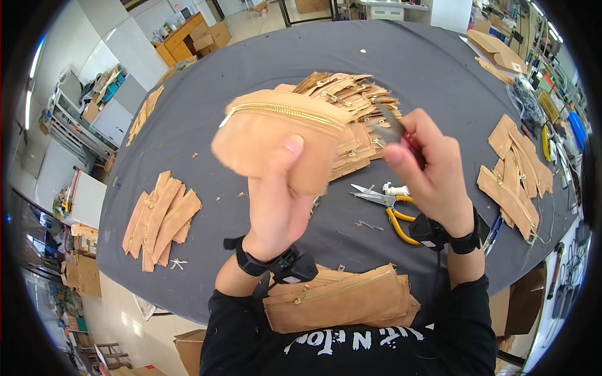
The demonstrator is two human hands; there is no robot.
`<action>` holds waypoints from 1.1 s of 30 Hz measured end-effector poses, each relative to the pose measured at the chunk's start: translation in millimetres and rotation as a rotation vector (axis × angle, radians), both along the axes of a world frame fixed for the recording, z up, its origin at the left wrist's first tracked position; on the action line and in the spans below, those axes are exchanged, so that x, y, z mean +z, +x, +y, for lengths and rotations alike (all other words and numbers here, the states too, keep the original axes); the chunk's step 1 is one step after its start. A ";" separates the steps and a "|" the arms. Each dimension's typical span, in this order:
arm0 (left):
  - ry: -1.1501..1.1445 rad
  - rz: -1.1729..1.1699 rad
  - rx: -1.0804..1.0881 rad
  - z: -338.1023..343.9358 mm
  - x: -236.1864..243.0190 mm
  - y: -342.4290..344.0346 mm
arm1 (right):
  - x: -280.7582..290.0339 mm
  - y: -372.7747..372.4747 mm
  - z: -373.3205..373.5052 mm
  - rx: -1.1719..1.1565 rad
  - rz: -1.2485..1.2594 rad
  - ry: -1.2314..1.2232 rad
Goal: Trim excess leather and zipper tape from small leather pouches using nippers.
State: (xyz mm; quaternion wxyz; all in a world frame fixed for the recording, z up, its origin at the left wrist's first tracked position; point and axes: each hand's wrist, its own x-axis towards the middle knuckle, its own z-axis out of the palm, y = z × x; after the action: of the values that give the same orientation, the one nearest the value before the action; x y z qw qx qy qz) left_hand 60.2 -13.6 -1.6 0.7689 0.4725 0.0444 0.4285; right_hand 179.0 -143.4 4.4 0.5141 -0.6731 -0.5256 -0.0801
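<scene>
My left hand (276, 200) is raised over the middle of the table, its thumb pressing a tan zippered fabric piece (251, 141) against the fingers behind it. A gold-toothed zipper runs along the piece's upper edge, and a pale tape end shows at its left. To the right, my right hand (436, 172) is closed round a small red-handled hand tool (392, 124). The tool's grey metal end is blurred and points toward the piece, apart from it. Below my right hand lie yellow-handled scissors (399, 229).
Behind the held piece spreads a heap of tan zippered pieces (357, 94). Smaller stacks lie at the left (160, 216), the right (517, 178) and the near edge (342, 304). The grey-covered table (251, 69) carries scraps. A blue-handled tool (493, 235) rests near my right wrist.
</scene>
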 end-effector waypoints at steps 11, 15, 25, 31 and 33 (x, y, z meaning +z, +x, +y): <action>-0.694 0.018 -0.754 2.3 -2.1 -2.6 | -15.4 -4.4 16.1 0.093 -0.197 0.120; -0.723 0.002 -0.752 7.9 -4.5 2.5 | -11.0 -3.7 11.1 0.030 -0.273 0.068; -0.633 -0.009 -0.681 8.1 -1.2 2.6 | -4.0 -7.5 3.6 0.097 -0.040 0.024; -0.495 0.086 -0.531 1.8 8.2 -1.3 | -9.9 -12.5 7.8 0.180 -0.135 -0.003; -0.520 0.112 -0.540 2.5 6.7 -2.9 | -13.1 -11.9 9.4 0.159 -0.173 -0.007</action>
State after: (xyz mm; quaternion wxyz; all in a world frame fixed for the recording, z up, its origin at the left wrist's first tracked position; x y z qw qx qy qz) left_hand 57.4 -11.0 5.1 0.9447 0.2791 0.0676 0.1585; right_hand 167.1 -134.0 -8.6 0.4692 -0.6215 -0.6202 -0.0949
